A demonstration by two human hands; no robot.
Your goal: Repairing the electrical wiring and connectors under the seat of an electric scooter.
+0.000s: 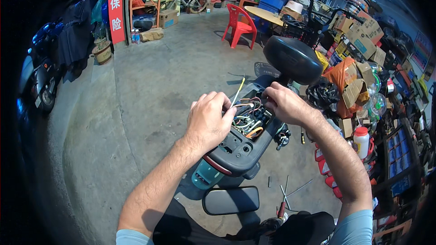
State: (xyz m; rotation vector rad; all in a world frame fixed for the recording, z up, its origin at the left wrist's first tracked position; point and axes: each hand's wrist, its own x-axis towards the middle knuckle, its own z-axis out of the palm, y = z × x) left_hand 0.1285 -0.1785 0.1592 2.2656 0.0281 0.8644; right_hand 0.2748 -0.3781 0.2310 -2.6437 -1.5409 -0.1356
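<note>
Before me stands an electric scooter with its rear compartment (pixel 234 152) uncovered. Several coloured wires (pixel 247 120) lie tangled inside it. My left hand (pixel 204 120) is at the compartment's left edge, thumb and fingers closed on a thin yellow-and-white strip (pixel 240 86) that points up and away; its exact kind does not show. Over the right edge, my right hand (pixel 286 103) has its fingers bent and pinched down beside the wires. Whatever those fingertips hold is hidden. Just beyond the compartment is the black scooter seat (pixel 293 59), tipped up.
On the floor close to me lie a black padded cushion (pixel 230 200) and a red-handled tool (pixel 281 209). Cartons (pixel 354 81), bags and bottles are heaped along the right. A red chair (pixel 239 26) stands farther off, and a parked motorbike (pixel 43 79) is at the left.
</note>
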